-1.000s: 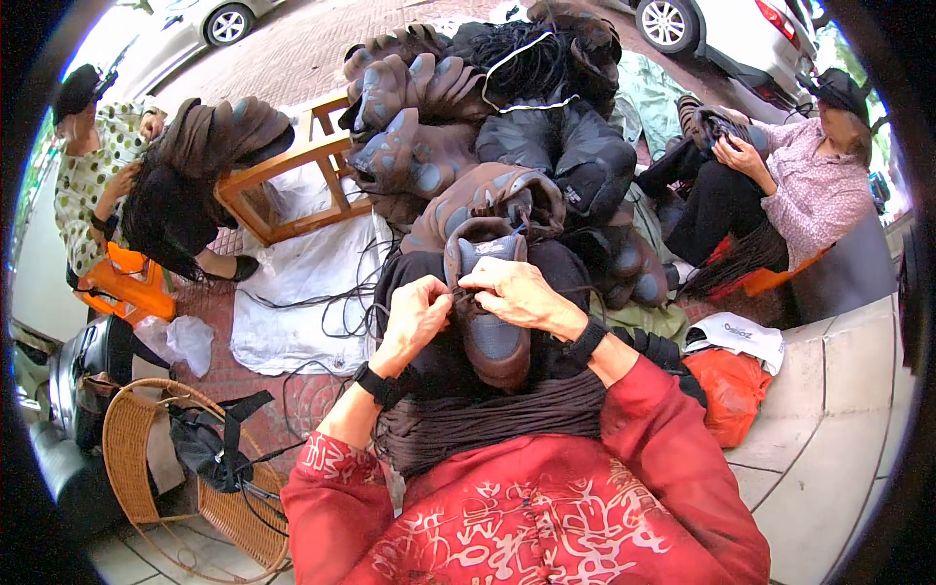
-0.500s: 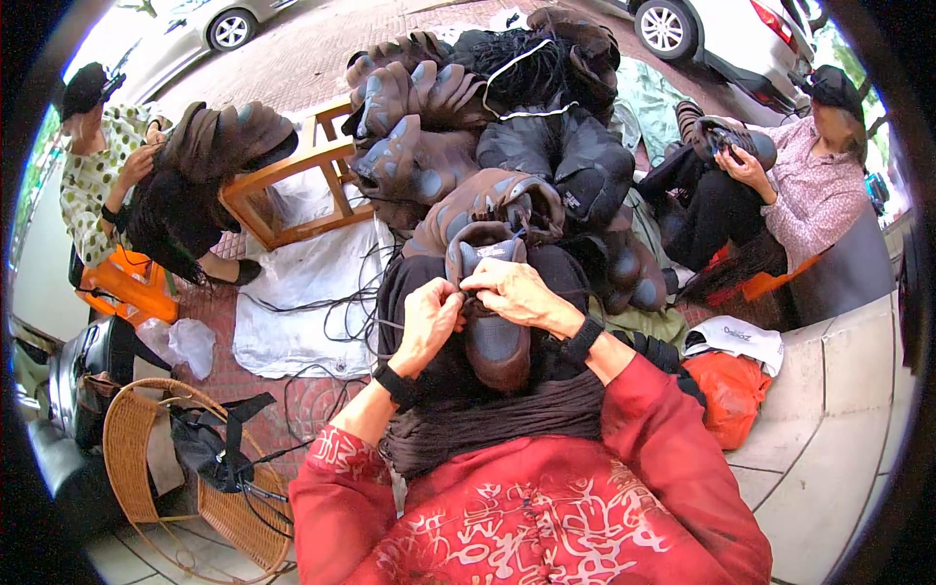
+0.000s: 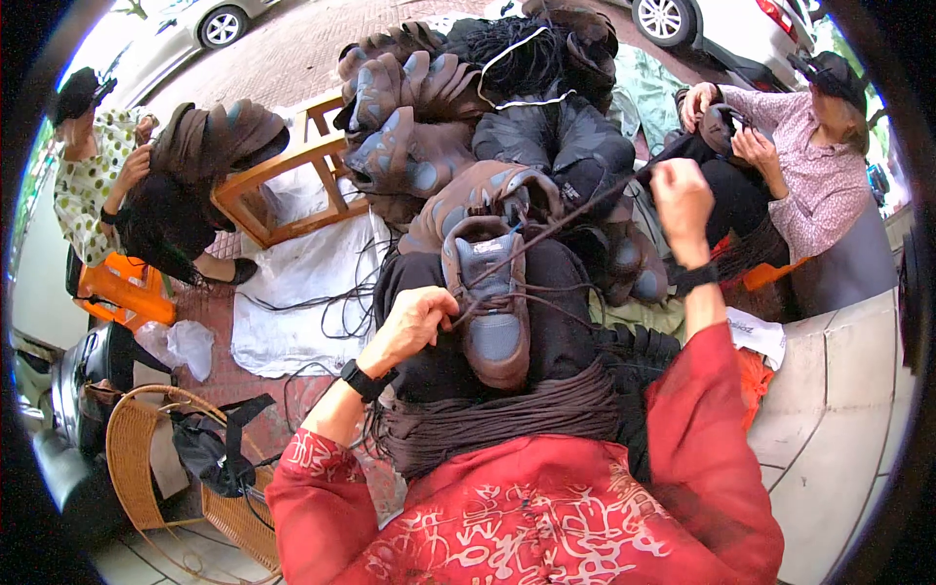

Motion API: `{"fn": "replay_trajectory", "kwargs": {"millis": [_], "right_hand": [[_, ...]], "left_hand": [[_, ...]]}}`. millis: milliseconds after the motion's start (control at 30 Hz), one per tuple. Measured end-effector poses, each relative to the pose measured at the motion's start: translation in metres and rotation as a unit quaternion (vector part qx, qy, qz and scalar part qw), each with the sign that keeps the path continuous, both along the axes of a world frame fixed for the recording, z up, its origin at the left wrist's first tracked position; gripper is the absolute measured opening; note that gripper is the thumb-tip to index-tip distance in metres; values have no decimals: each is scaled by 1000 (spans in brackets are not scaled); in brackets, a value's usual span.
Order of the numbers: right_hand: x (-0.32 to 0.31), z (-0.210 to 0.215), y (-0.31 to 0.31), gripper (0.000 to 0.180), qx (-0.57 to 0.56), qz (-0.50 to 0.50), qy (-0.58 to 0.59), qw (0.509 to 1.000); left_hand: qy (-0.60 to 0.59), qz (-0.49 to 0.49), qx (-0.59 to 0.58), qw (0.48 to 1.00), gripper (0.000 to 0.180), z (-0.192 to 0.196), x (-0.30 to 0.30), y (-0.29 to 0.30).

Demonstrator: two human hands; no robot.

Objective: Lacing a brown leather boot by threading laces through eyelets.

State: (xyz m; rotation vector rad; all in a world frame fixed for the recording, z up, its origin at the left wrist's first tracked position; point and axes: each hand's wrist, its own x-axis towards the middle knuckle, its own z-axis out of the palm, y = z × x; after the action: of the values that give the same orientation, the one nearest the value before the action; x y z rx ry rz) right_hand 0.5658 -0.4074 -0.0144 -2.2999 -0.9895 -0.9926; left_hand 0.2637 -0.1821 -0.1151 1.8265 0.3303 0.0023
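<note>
Where the red patterned sleeves enter from the lower edge, a bundle of dark brown laces (image 3: 497,424) lies draped across the person's lap, and just above it a brown shoe with a grey-blue tongue (image 3: 492,297) rests on the black-clad knees, toe pointing toward the wearer. Its upper is brown with grey-blue panels, and a dark lace runs through the eyelets. The left hand (image 3: 421,320), a black band on its wrist, pinches the shoe's edge beside the eyelets, fingers curled. The right hand (image 3: 681,200) is raised well above the shoe, closed in a fist around the dark lace (image 3: 575,222), which stretches taut down to the shoe. Near the right elbow a white sheet with dark print (image 3: 756,333) lies on an orange bag. Beyond the knees rises a pile of matching brown shoes (image 3: 419,127) beside a wooden frame (image 3: 283,180). Farther off, two other people sit at either side, each handling a shoe.
</note>
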Motion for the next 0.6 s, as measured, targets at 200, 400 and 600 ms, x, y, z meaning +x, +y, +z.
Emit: {"fn": "replay_trajectory", "kwargs": {"millis": [200, 400, 600], "right_hand": [[-60, -37, 35, 27, -191, 87, 33, 977], [-139, -77, 85, 8, -230, 365, 25, 902], [-111, -57, 77, 9, -166, 304, 7, 938]], "left_hand": [[-177, -111, 225, 952, 12, -6, -10, 15], [-158, -54, 224, 960, 15, 7, -17, 7], [-110, 44, 114, 986, 15, -6, 6, 4]]}}
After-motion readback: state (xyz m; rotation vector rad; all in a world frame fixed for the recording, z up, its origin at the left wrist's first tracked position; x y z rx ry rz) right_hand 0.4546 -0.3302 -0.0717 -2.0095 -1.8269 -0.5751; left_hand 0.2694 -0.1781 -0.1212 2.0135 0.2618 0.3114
